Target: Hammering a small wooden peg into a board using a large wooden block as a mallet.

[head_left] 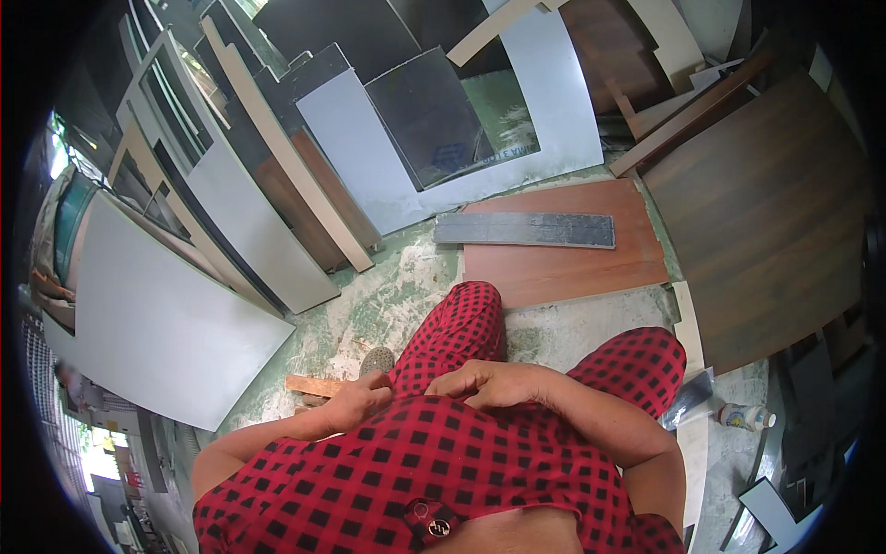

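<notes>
My left hand [362, 402] rests at the left side of my lap, against the red and black checked clothing [443, 462]. Its fingers are curled in, and whatever they may hold is hidden. Over the middle of my lap lies my right hand [489, 383], fingers bent toward the cloth and thumb tucked under. I cannot make out anything between them. Beyond my knees a dark grey strip [526, 231] lies across a reddish-brown board [563, 277] on the floor. A rough piece of wood [314, 384] lies beside my left hand.
White panels [166, 314] and narrow boards [291, 148] lean at the left. A white panel with a large cutout [563, 102] stands ahead, with dark sheets behind. At the right are a large brown wood-grain panel [757, 222] and a small white-capped bottle [746, 417].
</notes>
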### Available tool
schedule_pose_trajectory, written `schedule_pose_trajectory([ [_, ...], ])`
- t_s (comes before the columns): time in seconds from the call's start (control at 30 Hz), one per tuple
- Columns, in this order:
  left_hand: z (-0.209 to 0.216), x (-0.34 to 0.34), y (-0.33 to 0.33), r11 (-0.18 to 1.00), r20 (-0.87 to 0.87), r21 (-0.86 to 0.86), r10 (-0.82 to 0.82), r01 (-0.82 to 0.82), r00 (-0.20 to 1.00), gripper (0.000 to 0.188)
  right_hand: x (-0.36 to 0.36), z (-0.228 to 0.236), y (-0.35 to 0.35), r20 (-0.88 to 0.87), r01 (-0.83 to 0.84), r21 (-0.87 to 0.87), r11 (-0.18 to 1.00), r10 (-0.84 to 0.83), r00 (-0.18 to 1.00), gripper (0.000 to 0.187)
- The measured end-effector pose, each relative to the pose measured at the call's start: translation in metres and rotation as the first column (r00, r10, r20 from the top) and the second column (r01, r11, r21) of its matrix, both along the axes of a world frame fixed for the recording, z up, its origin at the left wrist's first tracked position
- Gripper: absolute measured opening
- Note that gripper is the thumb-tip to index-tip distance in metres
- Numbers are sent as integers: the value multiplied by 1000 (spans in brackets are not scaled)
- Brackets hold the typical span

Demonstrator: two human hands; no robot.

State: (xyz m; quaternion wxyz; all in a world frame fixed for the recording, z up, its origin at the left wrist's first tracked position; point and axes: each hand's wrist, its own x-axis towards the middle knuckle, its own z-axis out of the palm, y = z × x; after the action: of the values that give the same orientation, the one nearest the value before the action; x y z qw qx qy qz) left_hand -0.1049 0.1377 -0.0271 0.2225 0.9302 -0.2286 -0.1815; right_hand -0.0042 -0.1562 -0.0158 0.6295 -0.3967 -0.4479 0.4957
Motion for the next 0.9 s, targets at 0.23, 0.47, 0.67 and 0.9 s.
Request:
schedule_pose_trajectory([
  [0.23, -18, 21, -12, 996, 332, -77, 61, -37, 941, 13, 1, 0, 2, 3, 1, -12, 1000, -1, 1000, 37],
  [0.47, -4, 17, 13, 930, -450, -189, 202, -314, 870, 27, 6, -5, 0, 27, -30, 9, 1000, 30, 999, 34],
  [0.67, -29, 39, 24, 537, -845, -27, 439, -843, 306, 41, 21, -5, -14, -7, 115, 23, 993, -115, 993, 24],
  [0.9, -67, 40, 10, 804, -651, -319, 199, -502, 732, 78, 22, -8, -16, 37, 188, -74, 979, -186, 982, 25],
])
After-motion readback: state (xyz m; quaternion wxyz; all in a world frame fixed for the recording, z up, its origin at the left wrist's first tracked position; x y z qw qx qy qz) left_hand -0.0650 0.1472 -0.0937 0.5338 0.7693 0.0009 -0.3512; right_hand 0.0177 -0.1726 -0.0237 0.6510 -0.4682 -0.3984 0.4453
